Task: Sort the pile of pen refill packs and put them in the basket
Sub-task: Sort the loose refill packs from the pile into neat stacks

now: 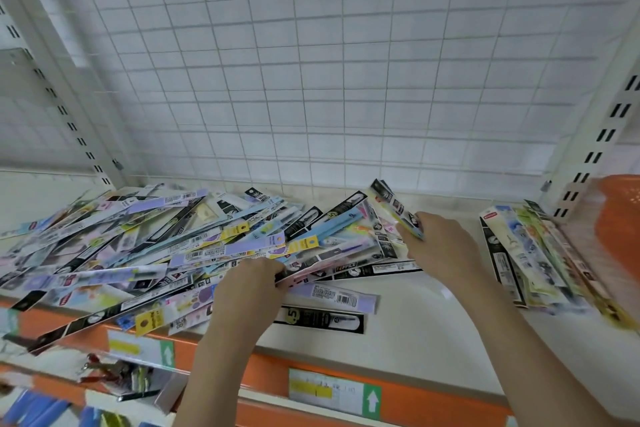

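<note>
While both hands work pile of refill packs (145,246) at 9 o'clock: left hand (249,291) pinches pack edges, right hand (440,246) grips several packs; sorted stack (526,253), orange basket (620,218) at 3 o'clock.

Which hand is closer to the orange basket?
The right hand. It grips packs at the right edge of the big pile, with a smaller stack between it and the orange basket. The left hand is farther left, pinching packs at the pile's front.
</note>
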`<state>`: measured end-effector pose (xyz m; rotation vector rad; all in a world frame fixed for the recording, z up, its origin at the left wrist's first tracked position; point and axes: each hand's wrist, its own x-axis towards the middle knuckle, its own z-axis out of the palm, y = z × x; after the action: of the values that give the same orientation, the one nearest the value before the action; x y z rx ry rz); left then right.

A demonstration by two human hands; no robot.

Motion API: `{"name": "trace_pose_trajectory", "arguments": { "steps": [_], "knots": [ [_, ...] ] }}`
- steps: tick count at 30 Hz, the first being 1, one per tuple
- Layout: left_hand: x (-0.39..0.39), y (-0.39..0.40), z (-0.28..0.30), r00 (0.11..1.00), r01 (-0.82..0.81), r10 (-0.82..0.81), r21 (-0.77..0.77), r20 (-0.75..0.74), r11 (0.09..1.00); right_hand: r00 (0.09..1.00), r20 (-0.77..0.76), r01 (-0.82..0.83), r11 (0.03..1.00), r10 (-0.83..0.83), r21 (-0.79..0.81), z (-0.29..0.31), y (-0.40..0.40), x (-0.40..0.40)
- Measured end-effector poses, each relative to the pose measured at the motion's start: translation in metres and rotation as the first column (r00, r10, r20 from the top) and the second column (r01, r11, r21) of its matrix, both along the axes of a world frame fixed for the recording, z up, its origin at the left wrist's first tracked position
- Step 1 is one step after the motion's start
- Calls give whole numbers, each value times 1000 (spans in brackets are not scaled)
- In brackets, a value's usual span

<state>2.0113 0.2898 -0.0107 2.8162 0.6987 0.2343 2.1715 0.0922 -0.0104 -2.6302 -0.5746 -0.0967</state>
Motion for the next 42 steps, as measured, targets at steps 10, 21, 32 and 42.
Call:
{"name": "trace_pose_trajectory", "arguments": {
  "steps": [10, 21, 32, 42],
  "knots": [
    [-14, 11, 27, 995, -14, 21, -71, 100, 997, 994, -104, -9, 998, 16, 69, 6, 26, 28],
    [-20, 27, 33, 944, 32, 21, -156, 328, 987, 974, -204, 84, 993, -98, -78, -2, 67, 33],
    [-7, 17, 32, 904, 57, 65, -271, 421, 961, 971, -175, 163, 986, -164, -20, 21, 37, 20],
    [8, -6, 32, 910, 117, 30, -326, 413, 938, 979, -118, 175, 984, -169, 42, 20, -3, 4]
  ]
}}
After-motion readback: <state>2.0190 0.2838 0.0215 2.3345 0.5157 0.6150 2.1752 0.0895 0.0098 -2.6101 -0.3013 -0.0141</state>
